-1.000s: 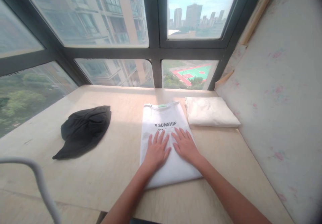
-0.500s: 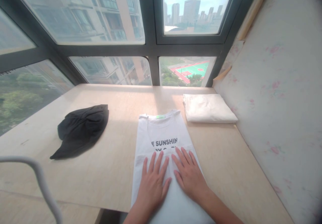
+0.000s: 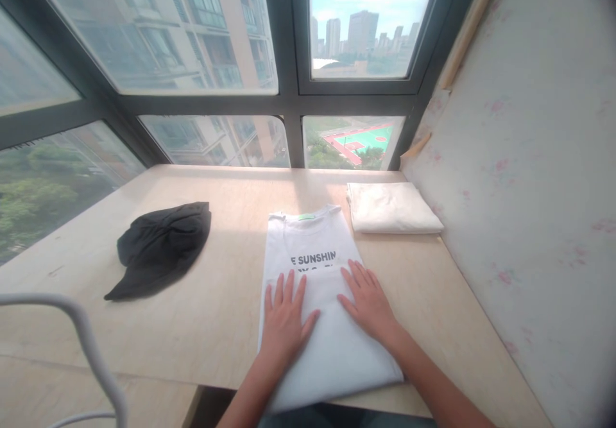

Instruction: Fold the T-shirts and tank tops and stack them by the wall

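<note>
A white T-shirt with black lettering and a green neck label lies folded lengthwise on the pale wooden table. My left hand rests flat on its lower left part, fingers spread. My right hand lies flat on the lower right part, fingers spread too. The two hands are a palm's width apart. The shirt's near end hangs slightly over the table's front edge.
A folded cream cloth sits at the back right, beside the flowered wall. A crumpled black garment lies at the left. Windows run behind the table. A white curved tube stands at the near left.
My hands, side by side on the shirt, slid toward me and then spread apart to its left and right sides. The shirt was drawn a little toward the front edge.
</note>
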The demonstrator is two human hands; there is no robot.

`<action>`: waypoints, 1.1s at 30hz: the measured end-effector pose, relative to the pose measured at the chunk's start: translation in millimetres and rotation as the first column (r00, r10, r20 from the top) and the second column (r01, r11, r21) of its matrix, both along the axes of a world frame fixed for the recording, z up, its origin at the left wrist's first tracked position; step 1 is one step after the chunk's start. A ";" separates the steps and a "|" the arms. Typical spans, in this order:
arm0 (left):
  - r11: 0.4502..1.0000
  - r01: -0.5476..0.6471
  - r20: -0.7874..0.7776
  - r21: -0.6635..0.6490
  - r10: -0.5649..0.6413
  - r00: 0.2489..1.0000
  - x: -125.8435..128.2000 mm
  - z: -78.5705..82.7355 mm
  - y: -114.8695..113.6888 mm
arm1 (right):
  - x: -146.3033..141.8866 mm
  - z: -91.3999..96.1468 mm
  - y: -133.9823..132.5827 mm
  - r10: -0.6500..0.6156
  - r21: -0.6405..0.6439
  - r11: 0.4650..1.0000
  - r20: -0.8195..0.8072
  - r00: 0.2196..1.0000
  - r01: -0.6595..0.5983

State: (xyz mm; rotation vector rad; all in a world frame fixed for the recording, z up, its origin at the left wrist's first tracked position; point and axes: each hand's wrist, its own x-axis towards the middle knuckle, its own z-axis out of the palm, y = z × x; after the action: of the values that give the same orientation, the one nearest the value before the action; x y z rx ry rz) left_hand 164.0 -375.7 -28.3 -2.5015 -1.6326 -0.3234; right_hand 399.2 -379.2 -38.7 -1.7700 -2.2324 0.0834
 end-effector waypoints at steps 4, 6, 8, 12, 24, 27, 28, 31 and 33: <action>1.000 -0.028 0.031 -0.007 0.028 0.999 -4.5 0.6 2.1 | 13.7 -4.7 2.7 0.031 0.021 0.999 -0.083 0.996 -0.029; 1.000 -0.011 0.060 0.013 0.010 0.998 -8.2 5.2 -0.4 | 21.1 -3.3 -0.6 0.060 0.062 0.997 -0.173 0.983 -0.050; 0.998 0.041 0.102 0.049 -0.046 0.994 -16.0 13.0 -10.1 | 30.6 0.6 -11.8 0.098 0.109 0.991 -0.263 0.960 -0.072; 0.976 0.187 0.135 0.109 -0.201 0.970 -45.5 26.7 -51.9 | 50.7 10.9 -60.2 0.212 0.157 0.973 -0.306 0.928 -0.171; 0.893 0.412 0.083 0.179 -0.431 0.899 -102.0 -9.8 -103.4 | 57.2 20.2 -117.1 0.361 0.106 0.932 -0.197 0.912 -0.346; 0.887 0.436 0.155 0.150 -0.457 0.876 -104.8 -4.2 -100.6 | 58.3 24.5 -109.9 0.369 0.121 0.929 -0.244 0.897 -0.349; 0.887 0.437 0.186 0.145 -0.459 0.869 -106.1 -2.5 -100.0 | 58.6 25.9 -107.9 0.366 0.125 0.930 -0.264 0.892 -0.345; 0.931 0.347 0.347 0.116 -0.365 0.864 -108.5 1.1 -97.8 | 58.7 28.9 -102.0 0.351 0.134 0.936 -0.328 0.877 -0.325; 0.976 0.217 0.489 0.032 -0.204 0.848 -107.9 3.0 -94.7 | 58.2 29.8 -98.2 0.340 0.134 0.940 -0.366 0.866 -0.313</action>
State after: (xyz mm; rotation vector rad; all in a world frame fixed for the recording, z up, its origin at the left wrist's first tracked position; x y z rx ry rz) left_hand 56.1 -470.4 -25.3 -2.7798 -1.4998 -1.0502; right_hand 457.5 -477.4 -9.0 -1.1926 -2.1796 0.3848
